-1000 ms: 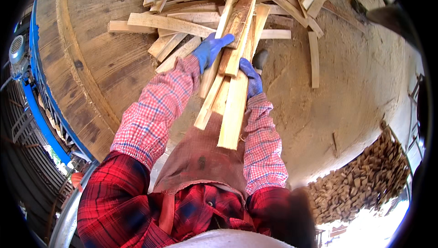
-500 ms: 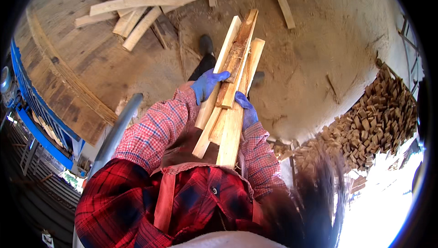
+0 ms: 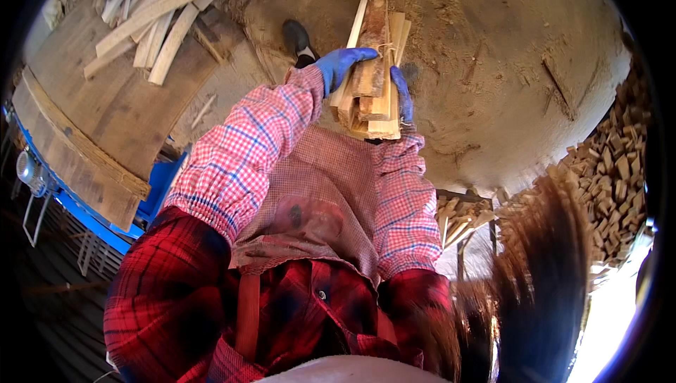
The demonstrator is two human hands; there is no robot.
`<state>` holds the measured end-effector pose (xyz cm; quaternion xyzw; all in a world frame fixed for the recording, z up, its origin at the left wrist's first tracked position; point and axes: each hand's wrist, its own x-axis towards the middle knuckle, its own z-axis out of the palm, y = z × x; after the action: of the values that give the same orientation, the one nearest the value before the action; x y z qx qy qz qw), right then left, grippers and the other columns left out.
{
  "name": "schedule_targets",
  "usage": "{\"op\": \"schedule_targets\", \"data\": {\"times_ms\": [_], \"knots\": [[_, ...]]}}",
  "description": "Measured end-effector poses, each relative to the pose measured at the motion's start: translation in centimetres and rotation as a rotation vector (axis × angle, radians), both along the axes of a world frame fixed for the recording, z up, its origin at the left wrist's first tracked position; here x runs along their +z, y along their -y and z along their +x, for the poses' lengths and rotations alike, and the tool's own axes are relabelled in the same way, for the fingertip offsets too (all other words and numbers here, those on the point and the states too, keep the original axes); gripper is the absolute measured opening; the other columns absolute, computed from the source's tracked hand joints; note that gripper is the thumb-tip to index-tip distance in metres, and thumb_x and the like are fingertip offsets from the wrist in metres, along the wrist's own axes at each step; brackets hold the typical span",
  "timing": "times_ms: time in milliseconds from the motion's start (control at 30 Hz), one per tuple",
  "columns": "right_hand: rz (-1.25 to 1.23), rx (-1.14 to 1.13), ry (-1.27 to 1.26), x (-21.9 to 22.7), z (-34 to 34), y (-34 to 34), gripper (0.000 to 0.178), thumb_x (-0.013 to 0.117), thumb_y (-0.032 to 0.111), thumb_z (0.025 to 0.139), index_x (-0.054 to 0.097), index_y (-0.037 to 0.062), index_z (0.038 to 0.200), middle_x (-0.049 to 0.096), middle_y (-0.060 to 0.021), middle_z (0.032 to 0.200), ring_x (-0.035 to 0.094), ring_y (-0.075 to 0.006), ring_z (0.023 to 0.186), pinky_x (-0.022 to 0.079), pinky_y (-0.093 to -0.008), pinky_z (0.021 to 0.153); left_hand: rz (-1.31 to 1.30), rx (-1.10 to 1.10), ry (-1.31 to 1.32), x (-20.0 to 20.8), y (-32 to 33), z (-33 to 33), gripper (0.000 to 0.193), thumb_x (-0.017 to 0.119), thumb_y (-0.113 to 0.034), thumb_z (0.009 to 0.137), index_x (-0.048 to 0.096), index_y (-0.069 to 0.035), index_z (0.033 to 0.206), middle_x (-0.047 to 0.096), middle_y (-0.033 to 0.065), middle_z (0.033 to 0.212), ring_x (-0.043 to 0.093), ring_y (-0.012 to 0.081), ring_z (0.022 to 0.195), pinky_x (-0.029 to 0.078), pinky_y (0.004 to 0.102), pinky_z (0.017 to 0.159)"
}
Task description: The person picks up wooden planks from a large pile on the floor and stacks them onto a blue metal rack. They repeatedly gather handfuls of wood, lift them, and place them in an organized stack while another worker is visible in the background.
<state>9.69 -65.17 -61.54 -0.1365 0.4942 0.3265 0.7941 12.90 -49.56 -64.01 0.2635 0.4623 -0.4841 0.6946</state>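
A bundle of wooden slats (image 3: 382, 106) is held out in front of me, away from the apron. My left hand (image 3: 339, 66), in a blue glove, is closed round its left side with the thumb across the top. At the right side, the gloved fingers of my right hand (image 3: 403, 94) press along the edge; the rest of that hand is partly hidden. The uppermost slat (image 3: 372, 45) has rough brown bark on its face. Paler slats lie beneath it, their near ends fairly even.
Loose wooden strips (image 3: 169, 13) lie heaped at the far left, beside a wooden board top (image 3: 116, 112) with a blue frame (image 3: 88, 210). A large pile of short wood pieces (image 3: 605, 172) stands at the right. Wood scraps (image 3: 558, 87) are on the dusty floor (image 3: 486, 52).
Both hands have carried the bundle farther from my body. Its slats, staggered before, now have near ends closer to level. The surroundings have shifted in view.
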Motion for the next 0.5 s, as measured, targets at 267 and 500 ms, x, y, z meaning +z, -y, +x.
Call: {"op": "schedule_targets", "data": {"times_ms": [267,500], "knots": [[-0.019,-0.376,0.146,10.8,-5.0,4.1,0.043,0.059,0.028,0.085,0.05,-0.0004,0.117,0.059,-0.0114,0.101,0.058,-0.0202,0.087,0.05,-0.0329,0.08,-0.065,-0.263,0.447,15.5,6.5,1.9,0.035,0.058,-0.018,0.085,0.053,0.007,0.109,0.063,0.0138,0.094,0.063,0.0211,0.079,0.053,0.0337,0.073],[-0.273,-0.838,0.626,35.7,-4.4,11.0,0.056,0.053,0.034,0.089,0.036,0.0,0.13,0.051,-0.0159,0.121,0.053,-0.0264,0.106,0.042,-0.0382,0.096,-0.159,-0.549,0.989,34.9,19.4,5.1,0.045,0.064,-0.012,0.081,0.046,0.003,0.12,0.059,0.0112,0.106,0.058,0.0176,0.092,0.048,0.0295,0.082]]}}
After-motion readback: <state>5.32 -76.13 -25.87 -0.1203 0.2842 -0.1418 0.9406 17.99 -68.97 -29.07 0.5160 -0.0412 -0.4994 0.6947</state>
